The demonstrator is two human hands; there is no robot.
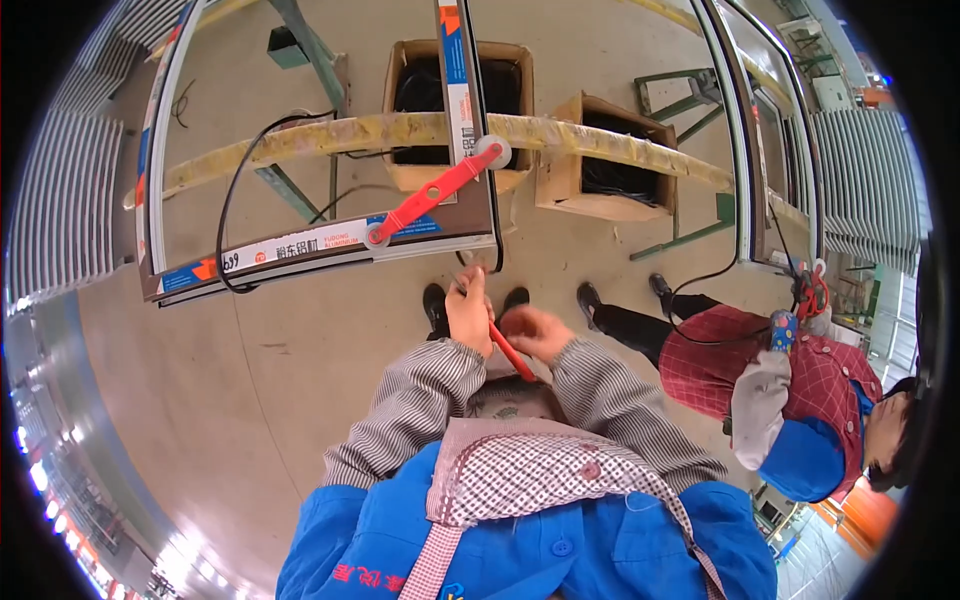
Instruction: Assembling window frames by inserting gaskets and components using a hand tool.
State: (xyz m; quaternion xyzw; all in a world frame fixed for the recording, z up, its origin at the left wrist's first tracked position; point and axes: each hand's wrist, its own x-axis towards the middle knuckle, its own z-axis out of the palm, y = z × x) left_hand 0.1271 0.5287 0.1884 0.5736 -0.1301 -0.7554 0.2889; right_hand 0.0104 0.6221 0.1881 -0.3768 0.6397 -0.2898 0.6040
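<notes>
just below a corner of the frame (470,216), the left hand (468,316) is closed, fingers pressed together, around the upper part of a red tool (512,352); the palm hides that part, so the tool's full form is hard to make out, though a small dark bit shows at the fingertips. its red length slants down between the hands, toward the person's body. the right hand (538,334) is blurred and half curled beside it; whether it touches or grips the tool cannot be told. a red bar (432,194) with a round pad at each end lies slantwise across the corner. the frame's top is cut off by the upper edge, and a black cord (222,205) loops over its lower side. white, blue and orange tape (300,245) with printed characters and a logo runs along the frame, with a handwritten mark near its left end. pinkish-red lettering (372,578) sits upside down on the blue jacket (400,540), whose lower part is cut off. to the right, a co-worker's apron (705,362) is red and checked.
</notes>
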